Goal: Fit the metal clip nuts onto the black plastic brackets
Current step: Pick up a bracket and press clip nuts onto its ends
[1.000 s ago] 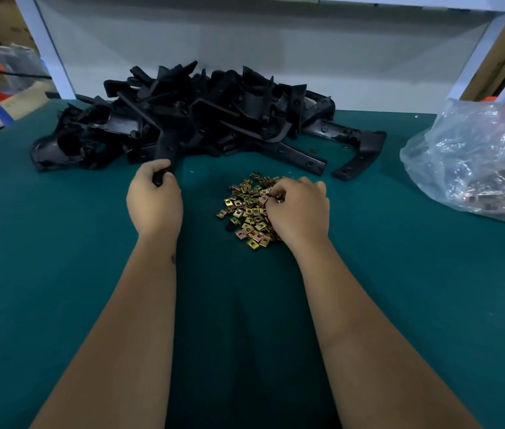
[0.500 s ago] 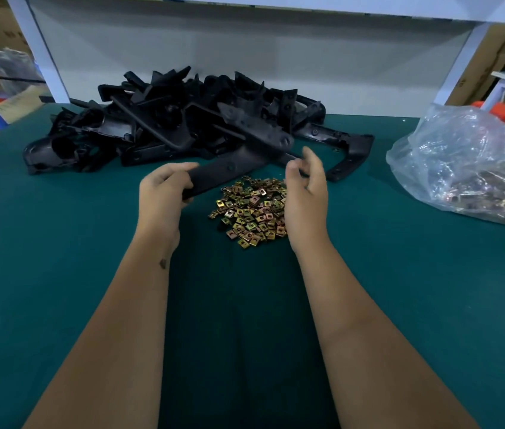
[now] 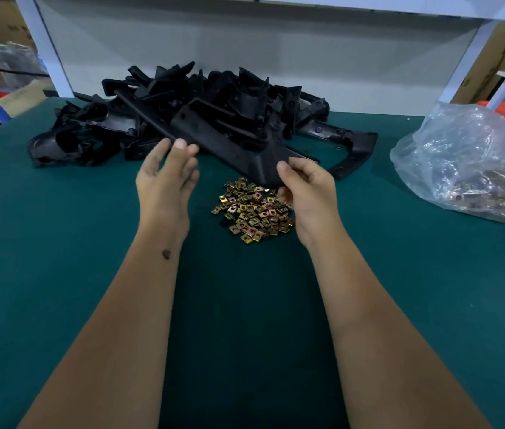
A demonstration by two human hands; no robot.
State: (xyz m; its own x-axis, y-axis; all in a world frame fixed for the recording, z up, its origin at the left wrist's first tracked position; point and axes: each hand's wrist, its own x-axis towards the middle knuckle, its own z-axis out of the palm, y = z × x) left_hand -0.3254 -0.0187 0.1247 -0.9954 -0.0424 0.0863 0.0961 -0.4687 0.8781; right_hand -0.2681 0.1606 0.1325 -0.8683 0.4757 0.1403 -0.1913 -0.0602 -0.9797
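A long black plastic bracket (image 3: 229, 144) hangs tilted above the table, its lower right end pinched in my right hand (image 3: 307, 187). My left hand (image 3: 167, 178) is at the bracket's upper left end with its fingers spread, and only the fingertips touch the bracket. Below and between my hands lies a loose heap of brass-coloured metal clip nuts (image 3: 254, 212) on the green table (image 3: 59, 243). Behind them a big pile of black brackets (image 3: 158, 119) stretches across the back of the table.
A clear plastic bag (image 3: 474, 168) holding more clip nuts sits at the right. A white frame post (image 3: 50, 54) and a grey back panel close off the far edge. Cardboard boxes and orange items stand beyond the table on both sides.
The bracket has come out of the pile and swung over the clip nuts. My right hand left the nuts and took its lower end. My left hand loosened its hold.
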